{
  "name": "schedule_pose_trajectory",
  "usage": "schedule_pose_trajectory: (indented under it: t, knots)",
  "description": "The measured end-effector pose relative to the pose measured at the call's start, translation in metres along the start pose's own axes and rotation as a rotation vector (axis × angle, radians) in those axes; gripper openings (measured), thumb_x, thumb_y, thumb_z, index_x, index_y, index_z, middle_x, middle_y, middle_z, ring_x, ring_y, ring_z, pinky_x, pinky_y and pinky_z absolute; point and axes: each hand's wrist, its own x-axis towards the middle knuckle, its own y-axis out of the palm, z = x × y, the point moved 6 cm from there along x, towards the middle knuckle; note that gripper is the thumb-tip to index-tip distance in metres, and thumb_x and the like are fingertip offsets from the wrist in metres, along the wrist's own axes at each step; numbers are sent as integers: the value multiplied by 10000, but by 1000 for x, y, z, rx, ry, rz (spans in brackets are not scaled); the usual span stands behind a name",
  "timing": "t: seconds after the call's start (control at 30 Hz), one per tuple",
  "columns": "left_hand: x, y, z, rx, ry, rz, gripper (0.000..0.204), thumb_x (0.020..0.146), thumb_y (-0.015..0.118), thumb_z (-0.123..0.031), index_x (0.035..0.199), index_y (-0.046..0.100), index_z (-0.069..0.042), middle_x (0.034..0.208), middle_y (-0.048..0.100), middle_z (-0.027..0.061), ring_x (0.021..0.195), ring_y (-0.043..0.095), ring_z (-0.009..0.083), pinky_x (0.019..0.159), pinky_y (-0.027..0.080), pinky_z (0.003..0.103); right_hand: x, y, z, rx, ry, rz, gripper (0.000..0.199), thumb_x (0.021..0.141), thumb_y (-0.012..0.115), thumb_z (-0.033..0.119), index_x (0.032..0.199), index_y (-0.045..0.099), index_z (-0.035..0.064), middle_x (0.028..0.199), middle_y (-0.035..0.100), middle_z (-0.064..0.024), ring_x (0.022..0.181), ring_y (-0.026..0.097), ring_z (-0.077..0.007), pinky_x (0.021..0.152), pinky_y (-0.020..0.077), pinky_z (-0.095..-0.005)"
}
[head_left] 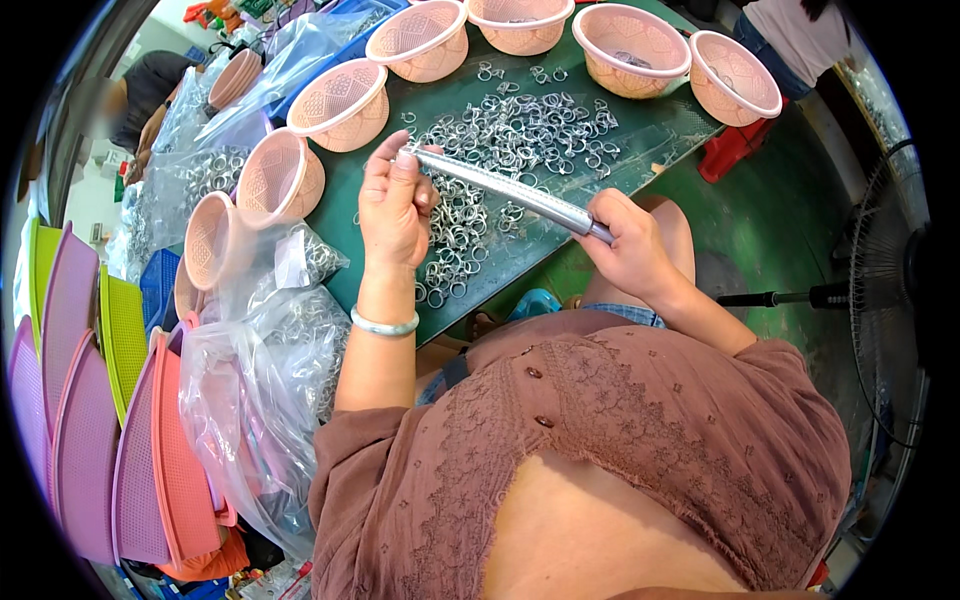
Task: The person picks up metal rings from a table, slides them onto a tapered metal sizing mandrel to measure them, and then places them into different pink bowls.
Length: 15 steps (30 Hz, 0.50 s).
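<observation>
My right hand (635,240) is wrapped round the grip of a silver ring mandrel (510,190), a tapered metal rod with marks along it. The rod slants up and left over the table, its thin end reaching my left hand (393,205). Thumb and forefinger there pinch what looks like a small silver ring (411,147) at the rod's tip; the fingers partly hide it. Below the rod, a wide pile of silver rings (555,130) lies loose on the green table (345,190). A pale bangle circles my left wrist.
Pink plastic baskets (340,105) stand in an arc along the table's far and left edges, some holding rings. Clear plastic bags of rings (270,350) crowd the left side, beside stacked purple baskets (88,450). A black fan (890,290) stands right; another person (790,40) is beyond.
</observation>
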Motion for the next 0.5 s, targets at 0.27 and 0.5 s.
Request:
schedule_pose_trajectory:
  t: [0.27,0.5]
  knots:
    - [-37,34,38,-23,-259,289,268,846,583,-61,1100,555,21,1009,604,132,555,373,51,509,318,191,10,2,32,-235,-253,-158,209,607,644,38,738,482,57,807,533,-66,566,531,-266,502,434,-349]
    - [-44,35,37,-4,-282,325,316,802,598,-22,1103,523,39,973,587,111,569,378,50,516,316,183,9,3,42,-275,-344,-181,189,599,632,32,716,487,64,801,541,-55,559,521,-239,512,424,-329]
